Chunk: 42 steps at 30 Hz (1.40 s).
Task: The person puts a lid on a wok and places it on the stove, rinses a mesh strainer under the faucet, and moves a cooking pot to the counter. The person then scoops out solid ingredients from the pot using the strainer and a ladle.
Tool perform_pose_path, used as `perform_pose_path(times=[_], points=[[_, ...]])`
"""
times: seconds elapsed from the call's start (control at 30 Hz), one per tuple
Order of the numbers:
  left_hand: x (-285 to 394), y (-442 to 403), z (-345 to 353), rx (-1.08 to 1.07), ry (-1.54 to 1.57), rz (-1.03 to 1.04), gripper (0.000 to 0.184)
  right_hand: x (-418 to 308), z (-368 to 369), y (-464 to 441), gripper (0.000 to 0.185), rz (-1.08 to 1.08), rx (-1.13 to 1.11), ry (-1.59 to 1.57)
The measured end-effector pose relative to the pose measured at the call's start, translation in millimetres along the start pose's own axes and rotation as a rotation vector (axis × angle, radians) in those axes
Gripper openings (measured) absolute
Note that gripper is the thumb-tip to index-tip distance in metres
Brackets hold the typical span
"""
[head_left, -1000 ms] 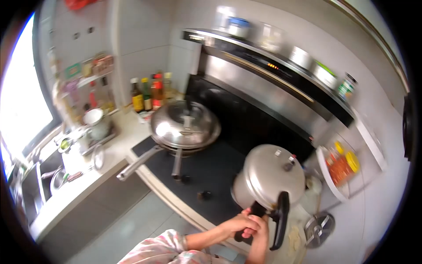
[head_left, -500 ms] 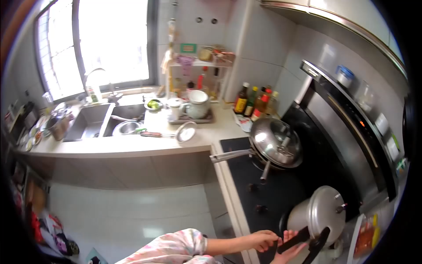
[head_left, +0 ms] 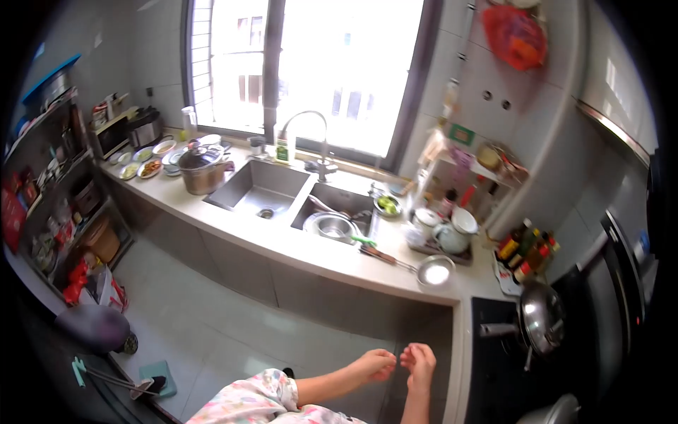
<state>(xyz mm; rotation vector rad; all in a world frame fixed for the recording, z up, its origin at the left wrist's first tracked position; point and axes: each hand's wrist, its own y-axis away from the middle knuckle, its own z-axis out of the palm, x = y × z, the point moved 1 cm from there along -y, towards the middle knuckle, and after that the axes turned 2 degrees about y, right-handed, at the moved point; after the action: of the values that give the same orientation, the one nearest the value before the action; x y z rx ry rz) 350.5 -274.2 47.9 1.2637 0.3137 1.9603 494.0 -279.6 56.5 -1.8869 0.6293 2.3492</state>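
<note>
My left hand (head_left: 376,365) is held out in front of me over the floor, its fingers curled together with nothing visible in them. Beside it, a small gap away, my right hand (head_left: 420,361) is raised with bent fingers slightly apart and holds nothing. Both hands are left of the stove counter's edge (head_left: 460,360). A lidded wok (head_left: 542,318) sits on the black stove (head_left: 494,367) to their right. Only part of the pressure cooker (head_left: 554,412) shows at the bottom right.
Beyond the hands, a counter (head_left: 339,263) holds a double sink (head_left: 265,191), a steel pot (head_left: 201,169), dishes, a strainer (head_left: 434,271) and a teapot (head_left: 452,238). Sauce bottles (head_left: 526,251) stand in the corner. Shelves (head_left: 53,162) line the left side.
The view has swung left toward the sink and window. My hands, earlier at the pressure cooker's handle, are now away from it and apart from each other.
</note>
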Motion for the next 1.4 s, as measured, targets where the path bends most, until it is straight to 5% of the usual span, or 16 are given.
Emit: perform_pose_path(times=[0.13,0.23,0.4,0.53,0.77,0.83,0.93,1.03,1.07,1.13,1.4], points=[[74,29,-106,0.162,0.039,0.146,0.020,1,129,-111,0.017,-0.044,-0.163,0.205],[115,48,-183,0.302,0.044,0.207,0.021,21,181,-208,0.031,-0.034,-0.018,0.267],[139,61,-254,0.431,0.155,0.250,0.020,44,186,-295,0.032,0.131,0.216,0.241],[164,62,-310,0.520,0.233,0.301,0.019,43,183,-317,0.025,0.139,0.243,0.548],[269,63,-437,0.838,0.270,0.646,0.022,84,153,-350,0.026,-0.313,0.498,1.220],[313,71,-478,0.967,0.185,0.775,0.021,38,197,-297,0.028,-0.134,0.545,1.213],[378,85,-536,1.208,0.002,0.908,0.021,88,137,-364,0.030,-0.113,0.546,1.088],[437,87,-601,1.421,-0.227,0.991,0.027,116,114,-361,0.048,-0.065,0.634,0.436],[452,86,-630,1.492,-0.303,0.980,0.031,115,125,-352,0.046,-0.084,0.829,0.783],[484,97,-648,1.675,-0.516,0.926,0.036,105,149,-338,0.043,0.049,1.067,0.669],[541,101,-708,1.587,-0.930,0.870,0.047,41,263,-247,0.039,-0.404,1.319,0.598]])
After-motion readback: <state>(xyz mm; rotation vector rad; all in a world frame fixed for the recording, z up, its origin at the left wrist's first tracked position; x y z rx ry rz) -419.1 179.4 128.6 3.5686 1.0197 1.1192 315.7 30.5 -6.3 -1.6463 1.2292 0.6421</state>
